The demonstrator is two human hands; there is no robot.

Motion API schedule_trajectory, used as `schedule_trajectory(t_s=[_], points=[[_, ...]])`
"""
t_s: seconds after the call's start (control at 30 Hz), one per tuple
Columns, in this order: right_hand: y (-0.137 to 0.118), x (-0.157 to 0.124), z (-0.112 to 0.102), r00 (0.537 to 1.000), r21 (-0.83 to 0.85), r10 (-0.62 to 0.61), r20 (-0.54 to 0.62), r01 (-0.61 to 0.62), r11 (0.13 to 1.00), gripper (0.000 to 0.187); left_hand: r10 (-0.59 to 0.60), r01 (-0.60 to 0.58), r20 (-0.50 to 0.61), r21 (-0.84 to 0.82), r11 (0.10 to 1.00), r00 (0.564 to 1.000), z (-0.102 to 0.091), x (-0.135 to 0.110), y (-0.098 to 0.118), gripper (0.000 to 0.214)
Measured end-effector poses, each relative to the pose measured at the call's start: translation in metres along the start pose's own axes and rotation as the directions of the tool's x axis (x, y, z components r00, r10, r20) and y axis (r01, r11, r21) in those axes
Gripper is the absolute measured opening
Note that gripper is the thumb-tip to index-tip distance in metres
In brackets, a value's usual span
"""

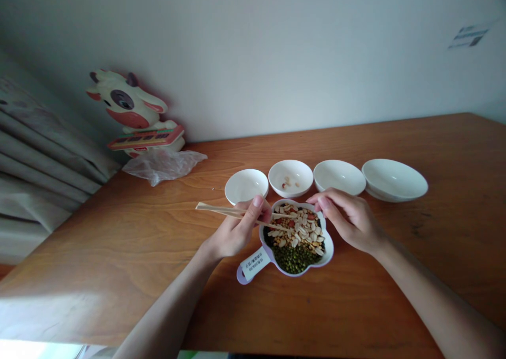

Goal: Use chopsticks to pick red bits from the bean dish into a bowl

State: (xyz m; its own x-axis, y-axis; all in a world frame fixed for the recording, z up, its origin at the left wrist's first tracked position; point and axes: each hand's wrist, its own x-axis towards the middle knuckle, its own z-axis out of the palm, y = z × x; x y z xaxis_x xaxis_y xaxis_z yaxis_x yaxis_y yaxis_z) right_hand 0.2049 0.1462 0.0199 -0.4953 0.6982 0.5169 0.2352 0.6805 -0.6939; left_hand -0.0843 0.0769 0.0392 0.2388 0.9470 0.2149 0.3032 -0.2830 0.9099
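Observation:
My left hand (241,227) is closed around a pair of wooden chopsticks (216,208), whose tips reach in among the peanuts (306,231). Under them is a white and lilac pan-shaped dish (329,256) with a labelled handle (254,264). Besides peanuts it holds green mung beans (293,259) and small yellowish beans (279,239). My right hand (351,219) is at the dish's far right rim, thumb and fingertips close together; whether anything is between them is hidden. Behind the dish, a white bowl (290,172) has a few peanut pieces in it.
Three more white bowls stand in the same row: one at left (245,182), one right of centre (340,174) and one at far right (395,180). A cow-shaped toy keyboard (136,111) and a crumpled plastic bag (164,164) sit at the back left, near a curtain (35,169).

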Motion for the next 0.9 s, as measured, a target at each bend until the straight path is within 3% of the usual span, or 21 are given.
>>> schedule_trajectory(t_s=[0.3,0.5,0.9], points=[[0.004,-0.001,0.002,1.0,-0.005,-0.005,0.022,0.005,1.0,0.025,0.025,-0.019,-0.069,0.097,0.995,0.997,-0.002,0.0,-0.002,0.08],[0.004,-0.001,0.002,1.0,-0.002,-0.016,0.024,0.016,1.0,0.024,0.034,-0.033,-0.132,0.009,0.999,0.991,0.004,0.0,-0.002,0.08],[0.0,0.001,0.0,1.0,-0.007,-0.023,0.011,0.023,1.0,0.027,0.015,-0.01,-0.068,0.084,0.996,0.998,0.006,-0.002,-0.011,0.074]])
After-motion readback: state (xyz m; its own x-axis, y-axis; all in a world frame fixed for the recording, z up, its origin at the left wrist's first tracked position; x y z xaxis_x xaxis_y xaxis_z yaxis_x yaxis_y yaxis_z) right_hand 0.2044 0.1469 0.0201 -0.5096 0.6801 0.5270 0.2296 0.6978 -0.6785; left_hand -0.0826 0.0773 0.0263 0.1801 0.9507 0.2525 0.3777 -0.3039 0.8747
